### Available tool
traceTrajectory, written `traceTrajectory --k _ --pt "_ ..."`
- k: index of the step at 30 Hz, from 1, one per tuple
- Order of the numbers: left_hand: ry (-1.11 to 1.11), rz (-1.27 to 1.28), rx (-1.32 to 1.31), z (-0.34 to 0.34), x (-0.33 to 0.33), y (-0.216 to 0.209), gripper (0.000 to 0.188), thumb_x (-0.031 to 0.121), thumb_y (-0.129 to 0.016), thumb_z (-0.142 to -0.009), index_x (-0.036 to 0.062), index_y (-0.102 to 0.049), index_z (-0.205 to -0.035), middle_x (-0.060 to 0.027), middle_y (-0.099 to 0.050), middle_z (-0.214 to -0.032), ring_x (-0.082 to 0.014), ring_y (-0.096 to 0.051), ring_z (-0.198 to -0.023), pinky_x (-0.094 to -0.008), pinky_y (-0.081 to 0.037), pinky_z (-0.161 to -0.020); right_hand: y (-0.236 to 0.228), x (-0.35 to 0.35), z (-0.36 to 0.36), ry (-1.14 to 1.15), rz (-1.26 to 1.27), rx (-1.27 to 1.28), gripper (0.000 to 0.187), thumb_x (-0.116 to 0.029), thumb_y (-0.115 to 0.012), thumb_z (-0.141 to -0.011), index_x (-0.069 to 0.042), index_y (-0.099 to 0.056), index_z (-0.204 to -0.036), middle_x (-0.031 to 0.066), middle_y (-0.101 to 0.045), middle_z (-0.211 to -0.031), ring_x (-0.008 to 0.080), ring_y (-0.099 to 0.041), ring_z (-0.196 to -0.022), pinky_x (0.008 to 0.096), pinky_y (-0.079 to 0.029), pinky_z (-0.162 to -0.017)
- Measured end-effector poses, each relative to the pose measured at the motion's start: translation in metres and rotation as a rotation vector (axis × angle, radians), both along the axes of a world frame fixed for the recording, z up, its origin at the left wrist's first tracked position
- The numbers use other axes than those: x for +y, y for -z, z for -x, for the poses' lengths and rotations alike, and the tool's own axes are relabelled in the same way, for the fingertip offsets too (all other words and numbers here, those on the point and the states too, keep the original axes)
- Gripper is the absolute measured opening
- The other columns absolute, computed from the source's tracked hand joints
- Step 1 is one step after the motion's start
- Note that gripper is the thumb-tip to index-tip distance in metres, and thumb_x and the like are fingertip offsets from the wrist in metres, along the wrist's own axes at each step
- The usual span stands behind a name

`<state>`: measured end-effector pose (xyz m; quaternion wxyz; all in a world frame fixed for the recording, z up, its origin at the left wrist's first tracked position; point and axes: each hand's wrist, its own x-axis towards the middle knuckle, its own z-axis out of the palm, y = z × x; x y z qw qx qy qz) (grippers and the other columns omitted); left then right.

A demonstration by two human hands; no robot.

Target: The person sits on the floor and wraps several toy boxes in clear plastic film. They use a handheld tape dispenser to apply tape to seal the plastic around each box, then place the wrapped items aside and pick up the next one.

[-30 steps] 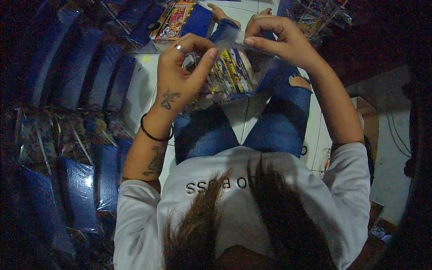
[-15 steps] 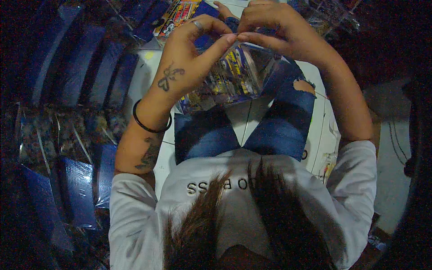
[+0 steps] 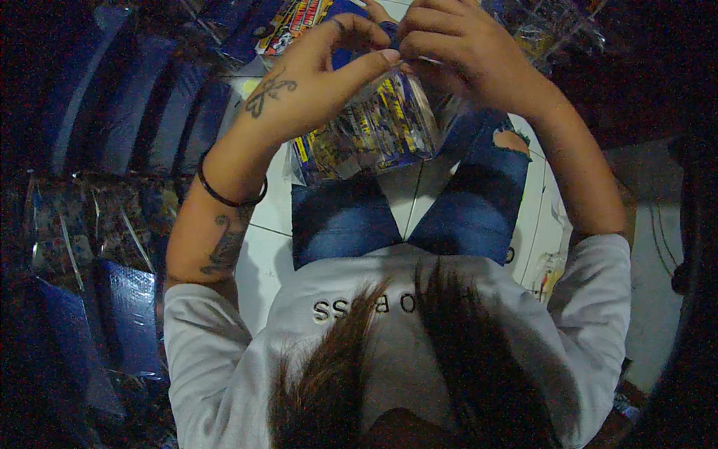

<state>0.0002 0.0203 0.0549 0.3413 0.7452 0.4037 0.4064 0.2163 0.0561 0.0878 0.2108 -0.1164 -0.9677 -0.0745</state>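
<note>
By the left knee of the jeans (image 3: 336, 224), the clear plastic packet (image 3: 366, 138) is best kept steady. Over its far edge, the left hand (image 3: 307, 82) has thumb and forefinger nearly meeting and the right hand (image 3: 467, 52) curls inward; whether either pinches plastic, I cannot tell. Gentle, even tension suits thin wrap. Farther off lies a blue printed package (image 3: 288, 26).

We look steeply down from the person's head, through the left of two side-by-side fisheye cameras — upright and very wide. The hair (image 3: 486, 367) and white shirt (image 3: 396, 344) sit closest to us, filling the lower middle; the left hand (image 3: 318, 78) and right hand (image 3: 475, 56) lie farther off, near the upper edge.
</note>
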Motion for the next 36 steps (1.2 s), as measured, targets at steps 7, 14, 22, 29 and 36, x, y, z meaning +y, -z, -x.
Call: traceTrajectory --k 7,14,22,29,36 --pt "0.183 0.057 0.088 0.01 0.009 -0.008 0.028 0.028 -0.065 -0.086 0.0031 -0.066 -0.098 -0.0041 -0.067 -0.087 -0.012 -0.061 -0.081 -0.0244 -0.046 -0.076 -0.009 0.0 0.0 -0.001 0.184 0.038 0.013 -0.02 -0.067 -0.083 -0.009 -0.062 -0.088 0.0069 -0.055 -0.092 0.0257 -0.052 -0.09 0.0426 -0.038 -0.08" --pt "0.203 0.301 0.003 0.01 0.005 0.007 0.027 0.032 -0.064 -0.088 0.0054 -0.067 -0.095 -0.0029 -0.067 -0.087 -0.0123 -0.062 -0.083 -0.0272 -0.045 -0.077 -0.001 -0.012 -0.003 0.001 -0.172 -0.026 0.013 -0.018 -0.068 -0.08 -0.01 -0.061 -0.088 0.0046 -0.056 -0.089 0.0242 -0.054 -0.088 0.0429 -0.04 -0.081" --pt "-0.075 -0.413 0.502 0.03 -0.01 -0.021 0.026 0.033 -0.071 -0.079 0.0118 -0.067 -0.093 -0.0029 -0.068 -0.09 -0.019 -0.062 -0.093 -0.0426 -0.029 -0.099 -0.006 0.002 -0.002 -0.048 0.121 -0.127 0.01 -0.015 -0.062 -0.084 -0.009 -0.059 -0.092 0.0056 -0.056 -0.098 0.0252 -0.051 -0.097 0.0413 -0.037 -0.086" --pt "0.121 0.003 0.125 0.009 0.003 0.005 0.029 0.029 -0.065 -0.085 0.0039 -0.066 -0.099 -0.004 -0.066 -0.092 -0.0147 -0.061 -0.088 -0.0281 -0.043 -0.083 0.0 -0.009 0.002 0.084 0.039 -0.023 0.01 -0.015 -0.064 -0.083 -0.009 -0.061 -0.091 0.0059 -0.058 -0.098 0.0248 -0.053 -0.098 0.0424 -0.037 -0.087" --pt "-0.001 -0.259 0.234 0.003 -0.009 0.003 0.022 0.027 -0.065 -0.085 0.006 -0.067 -0.091 -0.0043 -0.066 -0.084 -0.0167 -0.06 -0.084 -0.0383 -0.037 -0.089 0.015 -0.005 0.0 0.002 -0.165 -0.025 0.01 -0.017 -0.066 -0.079 -0.009 -0.063 -0.085 0.0038 -0.058 -0.088 0.0234 -0.054 -0.091 0.0431 -0.039 -0.082"
